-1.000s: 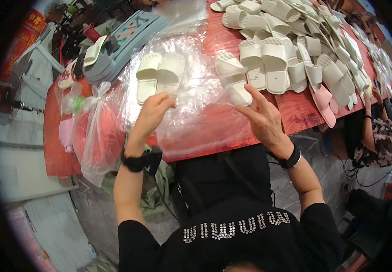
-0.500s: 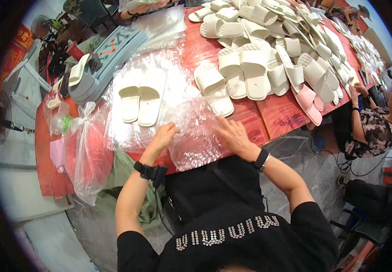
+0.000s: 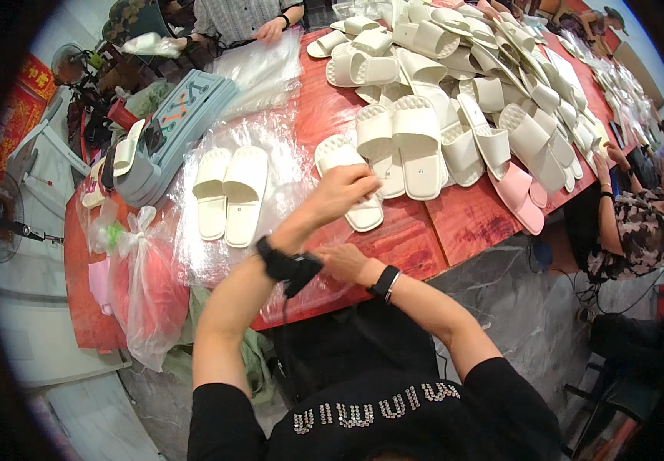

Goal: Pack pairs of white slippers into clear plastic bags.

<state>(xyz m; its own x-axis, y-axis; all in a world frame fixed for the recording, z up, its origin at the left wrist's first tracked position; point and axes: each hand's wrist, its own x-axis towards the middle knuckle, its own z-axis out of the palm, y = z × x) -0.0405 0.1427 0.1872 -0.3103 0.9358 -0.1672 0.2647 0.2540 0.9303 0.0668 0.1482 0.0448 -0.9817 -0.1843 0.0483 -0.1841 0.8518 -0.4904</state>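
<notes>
1. Sitting near nine o'clock from view centre: knotted clear bag, red contents, on the red table.
2. Toward ten o'clock: pair of white slippers, side by side on clear plastic.
3. Toward six o'clock, close to centre: right hand, fingertips indistinct; whether it grasps anything cannot be told.
4. Toward twelve o'clock, close to centre: left hand, fingers bent over a single white slipper; actual grip cannot be told.
5. Toward one o'clock: slipper heap; near three o'clock, pink slippers.

A fan stands near red posters at left, a co-worker's floral top at far right.
</notes>
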